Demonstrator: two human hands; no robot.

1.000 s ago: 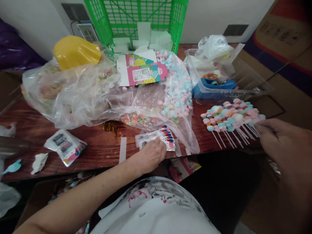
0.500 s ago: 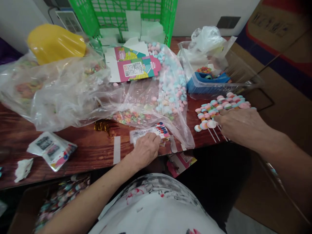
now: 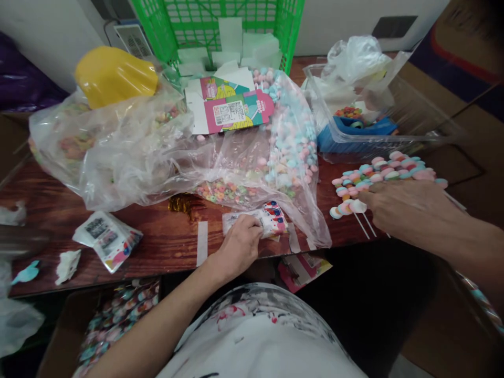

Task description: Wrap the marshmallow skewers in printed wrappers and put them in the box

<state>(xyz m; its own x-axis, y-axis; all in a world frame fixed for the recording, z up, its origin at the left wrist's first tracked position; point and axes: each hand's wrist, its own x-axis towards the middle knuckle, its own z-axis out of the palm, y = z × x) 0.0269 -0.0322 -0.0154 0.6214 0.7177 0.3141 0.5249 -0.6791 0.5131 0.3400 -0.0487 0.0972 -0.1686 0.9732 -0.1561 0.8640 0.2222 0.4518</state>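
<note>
At the table's front edge my left hand has its fingers closed on a small printed packet. My right hand reaches over a pile of candy skewers at the right, threaded with pink, blue and white pieces. Its fingers are bent together at the near skewers, whose white sticks point toward the front edge; what they pinch is hidden. Behind the packet spreads a clear bag of pastel candies and small coloured rings.
Flattened printed cartons rest on the bag before a green crate. A clear tub stands at back right. More packets lie left; a box of candy skewers sits below the table.
The whole view has shifted, so the table and things appear farther right. Both hands remain at the same places, the left at the packet and the right at the skewers.
</note>
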